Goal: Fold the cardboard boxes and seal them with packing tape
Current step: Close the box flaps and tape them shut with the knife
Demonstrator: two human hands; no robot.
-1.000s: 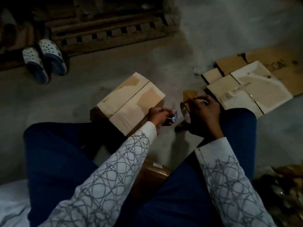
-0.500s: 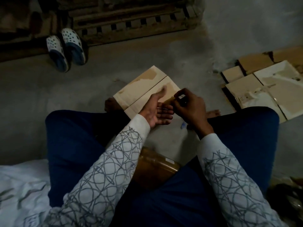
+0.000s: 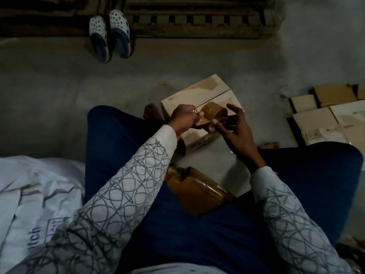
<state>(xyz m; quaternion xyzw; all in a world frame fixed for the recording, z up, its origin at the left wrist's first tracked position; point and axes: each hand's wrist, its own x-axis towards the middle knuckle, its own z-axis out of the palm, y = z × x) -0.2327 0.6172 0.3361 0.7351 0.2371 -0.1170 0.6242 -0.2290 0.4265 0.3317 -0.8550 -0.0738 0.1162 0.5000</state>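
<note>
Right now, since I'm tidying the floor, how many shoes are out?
2. One shoe and the other shoe lie side by side at the far edge, toes at the pallet. More could be out of frame.

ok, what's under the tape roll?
The closed cardboard box, its flap seam visible at the far end. The tape roll, left hand and right hand cover the seam's near end.

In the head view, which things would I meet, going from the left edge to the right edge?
From the left: sack → clogs → left hand → tape roll → right hand → flat cardboard. The box lies behind the hands, so it is left out.
</note>
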